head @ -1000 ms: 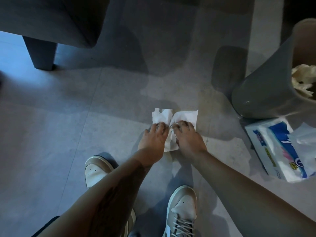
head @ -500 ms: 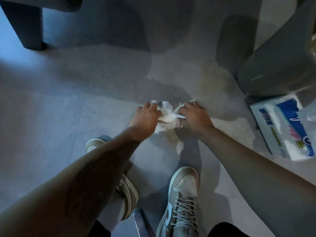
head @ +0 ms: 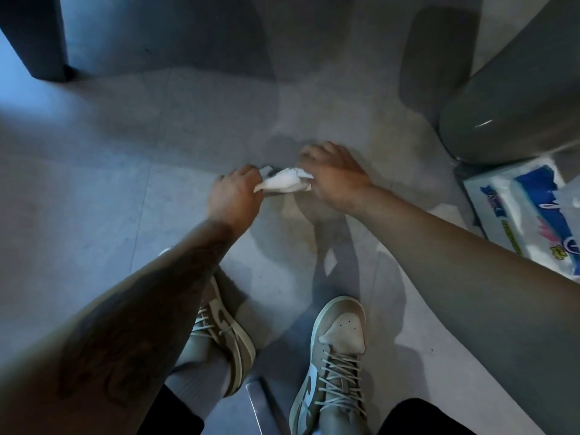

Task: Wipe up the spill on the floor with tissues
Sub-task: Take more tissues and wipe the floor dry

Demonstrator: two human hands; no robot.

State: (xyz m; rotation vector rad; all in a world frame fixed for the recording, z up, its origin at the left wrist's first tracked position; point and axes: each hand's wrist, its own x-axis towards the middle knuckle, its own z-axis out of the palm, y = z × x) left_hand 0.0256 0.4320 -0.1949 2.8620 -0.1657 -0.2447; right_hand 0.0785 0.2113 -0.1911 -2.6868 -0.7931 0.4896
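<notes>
From the head camera, the grey tiled floor (head: pixel 94 215) has open room on the left and in the far middle. The right side is closed by a grey bin (head: pixel 502 114), and a blue and white tissue pack (head: pixel 527 215) lies just in front of it. A dark furniture leg (head: pixel 34 39) stands at the far left.

Both arms reach down to the floor in the middle. The left hand (head: pixel 233 196) has its fingers curled around the left end of a crumpled white tissue (head: pixel 284 183). The right hand (head: pixel 332 177) grips the right end, knuckles up. The tissue is bunched between the two hands, low over the tile. A faint yellowish mark (head: pixel 314 243) shows on the floor just near of it.

Two pale sneakers, the left shoe (head: pixel 226 334) and the right shoe (head: pixel 339 346), stand near, below the arms.
</notes>
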